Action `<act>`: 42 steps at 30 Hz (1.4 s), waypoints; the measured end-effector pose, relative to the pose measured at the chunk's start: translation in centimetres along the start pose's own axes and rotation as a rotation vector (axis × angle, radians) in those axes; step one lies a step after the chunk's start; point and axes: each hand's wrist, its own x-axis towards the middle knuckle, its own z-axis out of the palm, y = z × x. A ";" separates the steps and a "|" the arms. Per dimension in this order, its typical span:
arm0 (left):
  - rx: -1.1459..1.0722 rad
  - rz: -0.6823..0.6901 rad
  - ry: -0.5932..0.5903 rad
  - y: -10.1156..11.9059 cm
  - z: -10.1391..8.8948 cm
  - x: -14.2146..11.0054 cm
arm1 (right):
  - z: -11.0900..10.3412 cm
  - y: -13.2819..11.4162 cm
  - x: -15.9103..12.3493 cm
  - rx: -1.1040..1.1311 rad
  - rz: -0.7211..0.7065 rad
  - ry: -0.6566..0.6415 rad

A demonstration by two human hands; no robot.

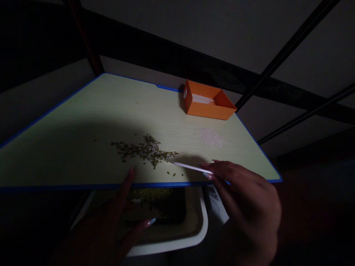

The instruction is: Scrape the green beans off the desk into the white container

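A thin white stick [191, 167] is pinched between the thumb and fingers of my right hand [249, 199]. Its tip reaches the right edge of a scattered pile of small green beans [148, 149] with whitish grains mixed in. Near the board's front edge is my left hand [111, 218], dim and in shadow, its thumb and forefinger spread apart with nothing between them. The forefinger tip comes just below the bean pile. A separate patch of whitish grains [211, 137] lies to the right, beyond the stick.
An orange open box [209, 111] with something white inside stands at the pale tabletop's [91, 103] back right. Below the blue front edge sits a white-rimmed basin [203, 221] with green beans in it. Several stray beans lie around the pile. Dark-framed panels rise behind.
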 end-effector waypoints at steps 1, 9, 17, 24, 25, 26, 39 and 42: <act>0.000 -0.003 0.000 0.0 0.0 0.0 | 0.0 -0.1 0.0 0.008 -0.003 -0.004; -0.019 -0.037 0.013 -0.2 0.3 -0.2 | -0.2 -0.4 -0.6 0.019 0.079 0.089; -0.006 -0.018 -0.001 -0.2 0.2 0.1 | -1.2 0.3 -0.7 -0.011 0.058 0.097; -0.017 -0.024 0.035 0.8 -0.4 0.1 | -1.0 -0.2 -0.7 -0.007 0.048 0.057; -0.014 -0.016 0.045 0.9 -0.4 0.1 | -0.9 -0.2 -0.7 -0.003 0.050 0.061; -0.013 -0.014 0.046 0.9 -0.4 0.1 | -0.7 -0.3 -0.7 0.001 0.055 0.068; -0.002 -0.042 0.004 0.4 -0.2 0.1 | -0.2 -0.1 -0.1 -0.001 0.030 0.036; -0.029 -0.037 0.022 0.6 -0.3 0.1 | 0.4 -0.5 -0.1 0.030 0.062 0.070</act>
